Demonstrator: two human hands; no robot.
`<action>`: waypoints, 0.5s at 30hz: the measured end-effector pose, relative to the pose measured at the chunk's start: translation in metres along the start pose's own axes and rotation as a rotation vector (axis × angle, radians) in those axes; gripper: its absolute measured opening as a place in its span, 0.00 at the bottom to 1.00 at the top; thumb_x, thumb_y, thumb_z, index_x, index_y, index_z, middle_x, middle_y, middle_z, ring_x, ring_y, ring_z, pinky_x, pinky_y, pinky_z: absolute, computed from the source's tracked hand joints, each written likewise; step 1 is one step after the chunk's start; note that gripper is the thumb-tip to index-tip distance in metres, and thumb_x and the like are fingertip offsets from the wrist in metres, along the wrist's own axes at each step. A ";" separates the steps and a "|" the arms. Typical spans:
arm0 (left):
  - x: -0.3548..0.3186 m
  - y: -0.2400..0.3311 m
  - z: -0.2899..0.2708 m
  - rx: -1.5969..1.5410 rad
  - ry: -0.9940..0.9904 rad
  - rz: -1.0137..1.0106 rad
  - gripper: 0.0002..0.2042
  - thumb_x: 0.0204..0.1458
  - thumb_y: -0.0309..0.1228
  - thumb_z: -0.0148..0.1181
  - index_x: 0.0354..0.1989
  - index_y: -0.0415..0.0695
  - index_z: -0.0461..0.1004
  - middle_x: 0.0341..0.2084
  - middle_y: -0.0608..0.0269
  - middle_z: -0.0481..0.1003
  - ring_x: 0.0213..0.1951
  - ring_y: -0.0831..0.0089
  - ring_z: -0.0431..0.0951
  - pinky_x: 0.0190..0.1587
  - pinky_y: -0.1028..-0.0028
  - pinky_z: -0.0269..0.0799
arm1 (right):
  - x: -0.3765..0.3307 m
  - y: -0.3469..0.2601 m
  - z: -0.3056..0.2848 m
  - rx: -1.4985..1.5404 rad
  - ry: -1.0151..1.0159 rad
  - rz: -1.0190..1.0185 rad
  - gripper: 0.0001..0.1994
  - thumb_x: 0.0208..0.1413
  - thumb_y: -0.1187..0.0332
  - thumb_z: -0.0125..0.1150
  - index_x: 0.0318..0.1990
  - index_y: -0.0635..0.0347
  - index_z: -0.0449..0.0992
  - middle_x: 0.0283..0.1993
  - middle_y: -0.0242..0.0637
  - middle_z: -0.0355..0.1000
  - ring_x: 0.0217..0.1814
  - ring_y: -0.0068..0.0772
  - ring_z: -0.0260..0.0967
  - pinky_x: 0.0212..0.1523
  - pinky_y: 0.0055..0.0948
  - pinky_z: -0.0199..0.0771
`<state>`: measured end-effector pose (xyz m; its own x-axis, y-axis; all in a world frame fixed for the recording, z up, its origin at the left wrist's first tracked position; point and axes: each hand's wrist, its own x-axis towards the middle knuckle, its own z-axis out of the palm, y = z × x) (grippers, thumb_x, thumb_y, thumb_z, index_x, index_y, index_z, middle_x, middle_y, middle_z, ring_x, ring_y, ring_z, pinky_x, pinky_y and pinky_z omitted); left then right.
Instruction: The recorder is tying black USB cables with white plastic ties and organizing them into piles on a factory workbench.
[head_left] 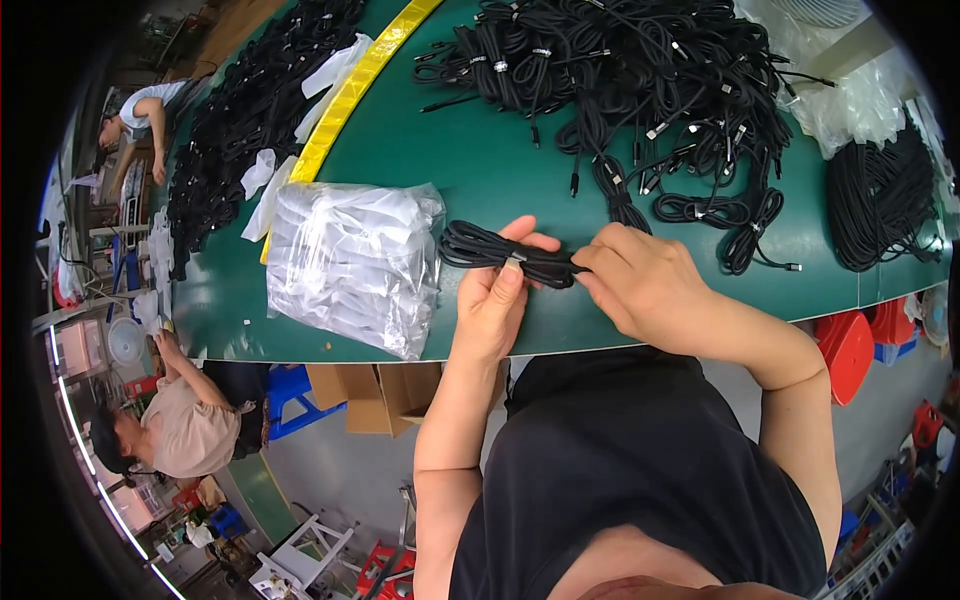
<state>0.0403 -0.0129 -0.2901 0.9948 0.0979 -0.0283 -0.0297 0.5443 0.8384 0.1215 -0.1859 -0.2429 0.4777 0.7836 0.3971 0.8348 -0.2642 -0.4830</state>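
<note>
A coiled black cable (478,246) is gripped in my left hand (492,300), the thumb pressing on its middle beside a metal connector. My right hand (640,285) pinches the coil's right end with thumb and fingers; exactly what lies between those fingertips is partly hidden. Both hands are above the near edge of the green table (480,195). Left of the coil lies a clear plastic bag (352,265) packed with white pouches. Beyond my right hand spreads a big heap of coiled black cables (640,70).
Yellow tape (345,95) crosses the table, with another cable pile (240,120) behind it. A thick black cable bundle (875,200) lies at right, near crumpled clear plastic (850,105). Two people work at left. A cardboard box (375,395) and red stool (845,355) stand below the table edge.
</note>
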 end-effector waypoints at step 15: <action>-0.002 -0.012 0.004 -0.042 -0.076 -0.113 0.26 0.57 0.38 0.48 0.59 0.34 0.54 0.48 0.58 0.66 0.51 0.71 0.64 0.57 0.70 0.55 | 0.001 -0.011 0.009 0.093 -0.086 0.129 0.07 0.45 0.75 0.57 0.31 0.69 0.69 0.38 0.43 0.66 0.28 0.39 0.70 0.27 0.33 0.74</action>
<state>0.0390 -0.0227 -0.2983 0.9965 -0.0285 -0.0791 0.0808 0.5832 0.8083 0.1101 -0.1769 -0.2443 0.5506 0.7928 0.2613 0.7376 -0.3155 -0.5970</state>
